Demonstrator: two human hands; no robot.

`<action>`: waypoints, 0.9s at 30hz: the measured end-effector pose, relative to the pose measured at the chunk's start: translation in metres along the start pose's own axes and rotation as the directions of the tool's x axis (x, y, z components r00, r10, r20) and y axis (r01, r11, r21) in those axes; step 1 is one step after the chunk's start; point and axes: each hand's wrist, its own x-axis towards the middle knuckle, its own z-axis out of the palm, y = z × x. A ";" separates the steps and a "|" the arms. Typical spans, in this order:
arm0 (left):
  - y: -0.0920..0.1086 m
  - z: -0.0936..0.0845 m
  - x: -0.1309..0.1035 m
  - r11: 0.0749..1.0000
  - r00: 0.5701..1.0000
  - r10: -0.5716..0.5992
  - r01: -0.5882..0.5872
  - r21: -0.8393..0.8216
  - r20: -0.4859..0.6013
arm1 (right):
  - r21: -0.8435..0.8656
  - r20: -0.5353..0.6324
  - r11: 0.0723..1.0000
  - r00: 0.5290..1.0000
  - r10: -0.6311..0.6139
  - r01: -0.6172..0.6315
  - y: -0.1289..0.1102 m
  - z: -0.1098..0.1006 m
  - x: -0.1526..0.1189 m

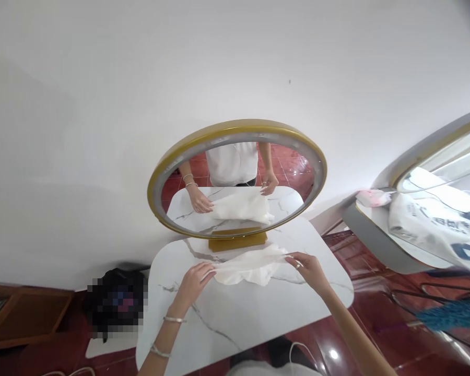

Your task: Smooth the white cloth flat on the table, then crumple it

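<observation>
White cloth (246, 269) lies bunched on the marbled tabletop (215, 326), a bit toward 12 o'clock of its middle. Left hand (196, 282) is at the cloth's 9, grip pinching its end, thumb against fingers. Right hand (307, 269) is at 3, grip pinching the other end by the fingertips.

Risks as I see it from over here:
- Right hold looks like very little fabric. Uneven pull and it probably slips or skews.
- Mirror base (238, 242) sits right at the cloth's 12. Can't tell if they touch. A drag that way could snag the far edge or knock the round mirror (237, 125).
- Ring (298, 266) on the right hand could catch thin fabric.
- Folds along the near edge, around 6, would likely set as creases if pressed flat now. White on white, easy to miss.
</observation>
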 end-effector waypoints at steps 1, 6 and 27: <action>0.004 -0.002 0.002 0.999 0.999 -0.032 0.032 -0.044 0.007 | 0.049 -0.031 0.999 0.999 0.009 -0.007 -0.001 -0.006 0.000; 0.057 -0.023 0.019 0.970 0.989 -0.142 0.133 -0.202 -0.034 | 0.112 -0.129 0.992 0.990 -0.050 0.065 -0.010 -0.062 -0.001; 0.194 0.071 0.126 0.870 0.830 -0.482 0.417 -0.263 -0.279 | 0.363 -0.148 0.932 0.987 0.066 -0.008 0.049 -0.189 0.053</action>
